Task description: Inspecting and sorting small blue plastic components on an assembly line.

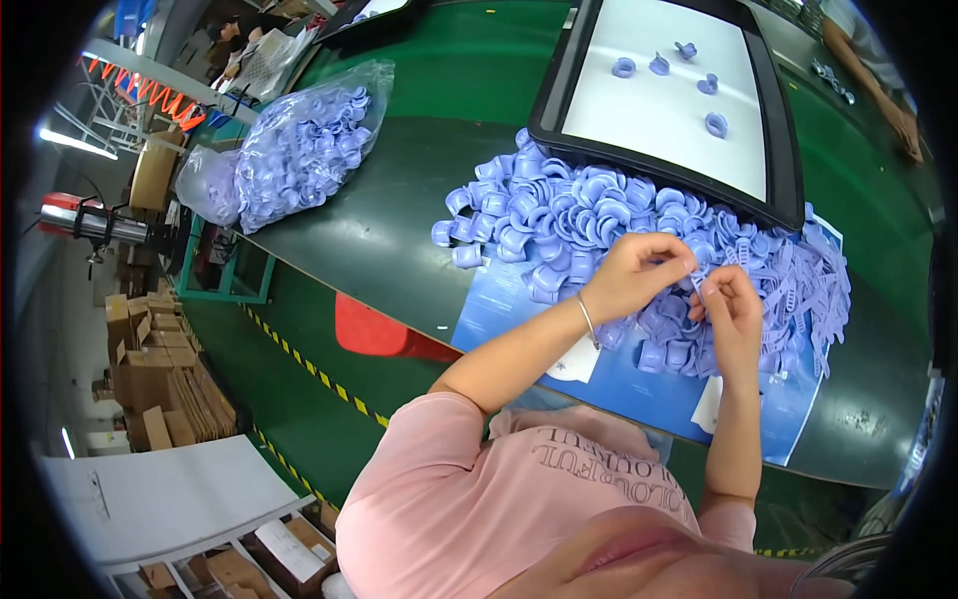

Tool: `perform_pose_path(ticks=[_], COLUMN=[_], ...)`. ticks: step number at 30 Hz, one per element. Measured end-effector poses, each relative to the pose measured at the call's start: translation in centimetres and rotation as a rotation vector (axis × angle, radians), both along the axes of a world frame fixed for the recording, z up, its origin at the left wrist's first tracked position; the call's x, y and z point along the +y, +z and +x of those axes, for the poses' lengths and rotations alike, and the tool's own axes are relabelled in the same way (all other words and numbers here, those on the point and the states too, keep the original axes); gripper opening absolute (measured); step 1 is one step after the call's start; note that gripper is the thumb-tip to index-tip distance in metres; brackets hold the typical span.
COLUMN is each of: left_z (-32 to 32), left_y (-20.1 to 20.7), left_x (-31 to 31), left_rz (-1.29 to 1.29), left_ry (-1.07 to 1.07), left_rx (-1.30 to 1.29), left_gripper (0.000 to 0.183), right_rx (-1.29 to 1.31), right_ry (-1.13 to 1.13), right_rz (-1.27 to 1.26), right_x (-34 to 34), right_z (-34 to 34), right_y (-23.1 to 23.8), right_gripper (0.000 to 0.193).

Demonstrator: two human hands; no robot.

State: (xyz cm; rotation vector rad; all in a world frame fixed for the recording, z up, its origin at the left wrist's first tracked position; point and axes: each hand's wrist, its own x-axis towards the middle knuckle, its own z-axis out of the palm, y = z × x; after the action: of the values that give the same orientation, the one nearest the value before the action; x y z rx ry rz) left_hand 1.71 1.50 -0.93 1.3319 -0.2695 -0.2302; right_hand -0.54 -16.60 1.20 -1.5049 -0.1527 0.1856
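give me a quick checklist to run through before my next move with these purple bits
1. Small purple piece in hand: ok, pinched between the fingertips of the left hand and right hand.
2. How that piece sits in the grip: cannot tell, fingers cover much of it.
3. Curved purple parts close by: ok, heaped just beyond the hands.
4. Slotted strips close by: ok, piled to the right.
5. Pieces in the tray spread apart: ok, five lie separately.
6. All curved parts on the blue sheet: not ok, some lie past its left edge.
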Motion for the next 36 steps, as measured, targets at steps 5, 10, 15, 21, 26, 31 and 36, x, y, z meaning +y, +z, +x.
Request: perform_pose_path(ticks=[5,10,15,21,26,31,36], left_z=[-0.1,-0.3,-0.5,-0.7,-0.7,-0.7,-0.6], left_y=[-0.2,0.0,1.0,0.9,0.8,0.5,0.7], left_x=[-0.3,-0.5,-0.6,-0.8,-0.9,-1.3,-1.3], left_rz=[-0.054,0.085,0.419,0.395,0.408,0.527,0.581], left_ry=[-0.042,0.028,0.127,0.145,0.169,0.191,0.222], left_rx=[-0.054,-0.219,-0.519,-0.486,-0.464,-0.695,-0.912], left_gripper=[0.008,0.008,0.009,0.009,0.008,0.01,0.015], right_rx=[-0.117,-0.185,-0.244,-0.238,-0.329,-0.445,-0.466], right_ry=[-0.023,-0.015,-0.11,-0.094,-0.032,-0.03,0.006], right_rz=[-0.144,-0.222,-0.26,-0.268,-0.323,-0.413,-0.467], right_x=[0.1,-0.1,-0.1,0.4,0.3,0.3,-0.1], right_z=[0.1,0.4,0.4,0.4,0.4,0.4,0.3], right_y=[-0.4,-0.6,-1.0,0.5,0.6,0.9,1.2], right_gripper=[0.007,0.01,0.015,0.024,0.024,0.02,0.011])
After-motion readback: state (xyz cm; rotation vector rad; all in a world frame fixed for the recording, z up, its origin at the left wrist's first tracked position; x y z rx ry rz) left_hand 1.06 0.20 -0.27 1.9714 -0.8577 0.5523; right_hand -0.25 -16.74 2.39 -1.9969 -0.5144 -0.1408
